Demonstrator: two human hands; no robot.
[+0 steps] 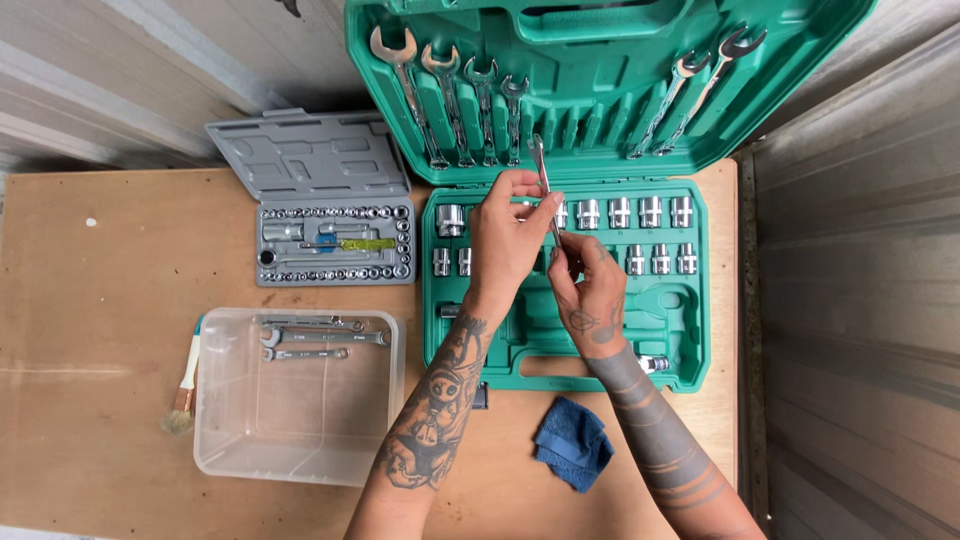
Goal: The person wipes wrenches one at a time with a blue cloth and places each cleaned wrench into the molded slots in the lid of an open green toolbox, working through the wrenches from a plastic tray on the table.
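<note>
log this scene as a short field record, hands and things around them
left hand: holds upper part of a slim wrench
right hand: grips wrench's lower end
under hands: open green tool case, sockets
lid: combination wrenches
left: grey socket set, clear plastic bin, paintbrush
near: blue cloth

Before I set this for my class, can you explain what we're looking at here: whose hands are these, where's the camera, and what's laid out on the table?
There is one picture, taken from a camera on the person's head looking down. No machine: two bare hands. The left hand and right hand together hold a slim wrench over an open green tool case of sockets, with more wrenches in its lid. On the wooden table also lie a smaller grey socket case, a clear plastic tub holding three wrenches, a paintbrush and a blue cloth.
</note>
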